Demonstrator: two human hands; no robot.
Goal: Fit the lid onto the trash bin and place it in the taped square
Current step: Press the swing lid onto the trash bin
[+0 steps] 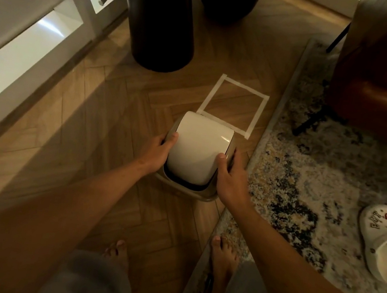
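A small beige trash bin (183, 189) stands on the wooden floor with a white swing lid (199, 147) on top of it. My left hand (158, 150) grips the bin's left side, thumb resting on the lid. My right hand (230, 175) grips the right side, thumb also on the lid. The taped square (258, 115) of white tape lies on the floor just beyond the bin; the bin's far edge overlaps the square's near tape line. The bin's body is mostly hidden under the lid.
A tall dark cylinder (162, 19) stands behind the square on the left, another dark round object (229, 1) further back. A patterned rug (319, 175) runs along the right, with a brown armchair (381, 72) and a white clog (386, 243). White furniture (15, 49) is at left. My bare feet (222, 256) are below.
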